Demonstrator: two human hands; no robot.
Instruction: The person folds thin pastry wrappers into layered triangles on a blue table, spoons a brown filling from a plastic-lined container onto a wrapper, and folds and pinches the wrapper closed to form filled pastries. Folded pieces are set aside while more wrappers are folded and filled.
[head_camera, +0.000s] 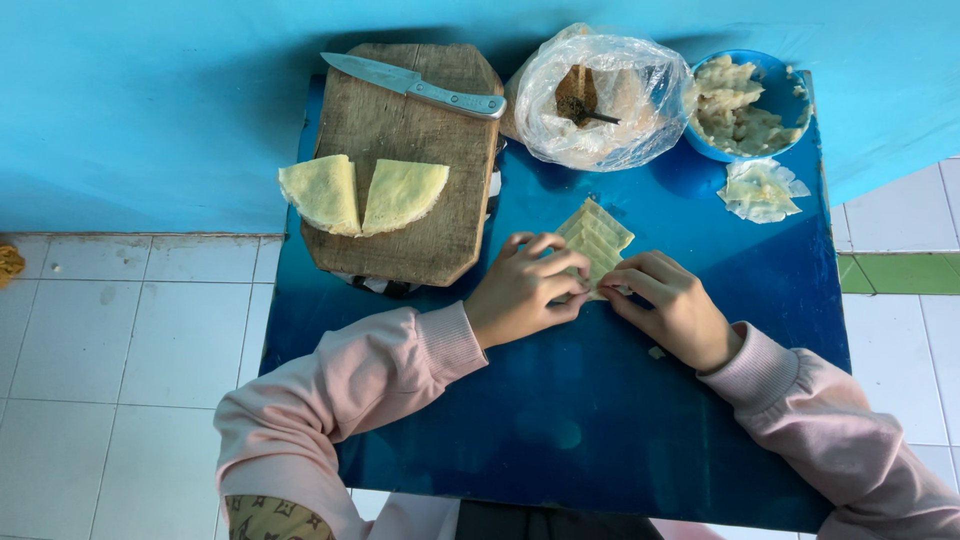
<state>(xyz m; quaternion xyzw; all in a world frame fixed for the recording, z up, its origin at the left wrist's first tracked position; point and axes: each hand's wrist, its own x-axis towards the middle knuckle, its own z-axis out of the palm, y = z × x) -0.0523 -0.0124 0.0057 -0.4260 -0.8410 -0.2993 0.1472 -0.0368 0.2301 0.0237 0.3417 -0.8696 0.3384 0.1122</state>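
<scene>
Both hands work at the middle of the blue counter (700, 400). The left hand (520, 288) and the right hand (672, 305) press their fingertips together onto a pale yellow folded wrapper (597, 238), which lies flat on the counter just in front of the person; its far corner sticks out beyond the fingers. Both hands are pinched onto its near edge.

The wrapper looks thin, so a hard pull or uneven fold could tear it, and any filling inside, hidden under the fingers, could squeeze out at the seam. A crumb (656, 352) already lies beside the right wrist.

Further back sits a wooden cutting board (400, 150) with two wedge-shaped wrapper pieces (362, 195) and a knife (415, 85) across its top; the blade juts past the board's edge, where a sleeve could catch it. Next to it are a clear plastic bag (600, 100), a blue bowl of pale mash (748, 105) and some scraps (760, 190).

The counter is glossy, standing on white floor tiles (120, 350) against a blue wall (150, 100).
</scene>
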